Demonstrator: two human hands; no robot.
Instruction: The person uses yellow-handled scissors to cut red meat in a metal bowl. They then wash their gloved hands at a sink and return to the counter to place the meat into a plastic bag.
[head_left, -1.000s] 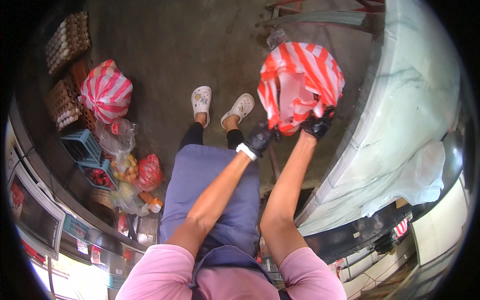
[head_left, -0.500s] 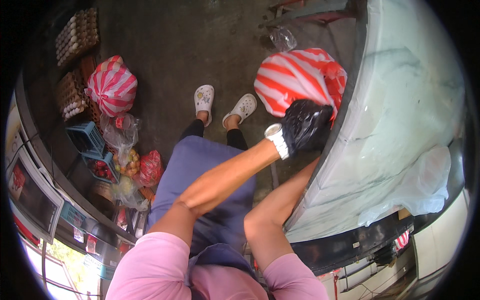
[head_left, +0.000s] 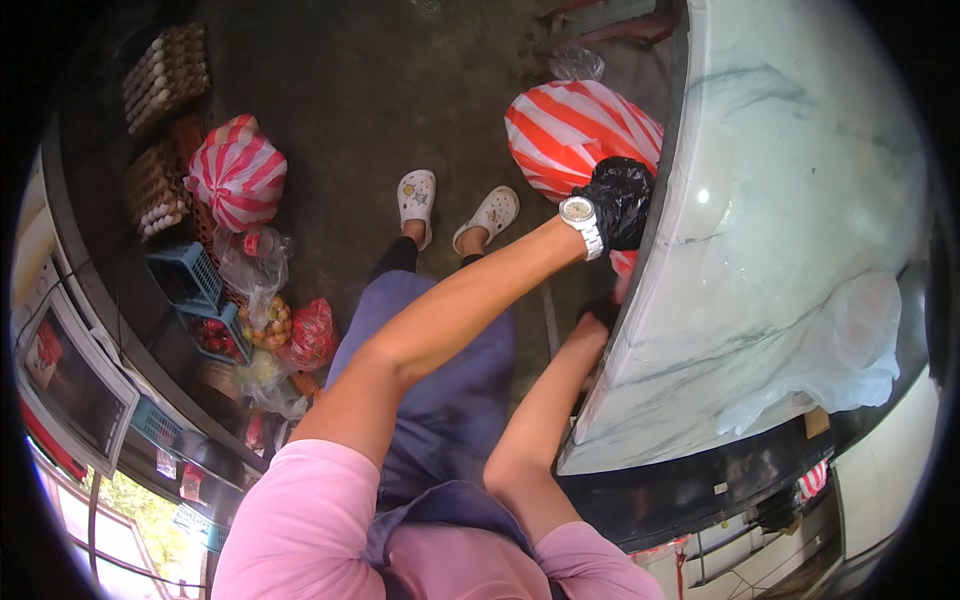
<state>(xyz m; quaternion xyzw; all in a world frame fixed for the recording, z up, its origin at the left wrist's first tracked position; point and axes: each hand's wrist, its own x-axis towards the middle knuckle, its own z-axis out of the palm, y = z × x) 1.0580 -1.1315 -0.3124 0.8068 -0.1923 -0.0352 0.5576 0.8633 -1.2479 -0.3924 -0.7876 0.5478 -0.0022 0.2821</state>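
My left hand (head_left: 620,205) reaches across to the right, wearing a white wristwatch (head_left: 580,212). Crinkled black plastic covers it from the wrist on, so its fingers do not show. It lies against a large red-and-white striped plastic bag (head_left: 570,135), which rests beside the marble-patterned counter (head_left: 760,230). My right hand (head_left: 601,309) goes in under the counter's edge. Only a dark patch past its wrist shows; the fingers are hidden. A bit of red-and-white plastic (head_left: 622,268) shows between the two hands.
To the left are egg trays (head_left: 168,78), a tied pink-and-white striped bag (head_left: 238,175), blue baskets (head_left: 187,278), bagged round produce (head_left: 268,325) and a red plastic bag (head_left: 312,335). Clear plastic (head_left: 577,63) lies behind the large bag. A white plastic bag (head_left: 845,350) is on the counter.
My left hand has moved slightly away from me along the striped bag. My right forearm has drawn back a little, so its wrist shows at the counter's edge. The view has shifted slightly.
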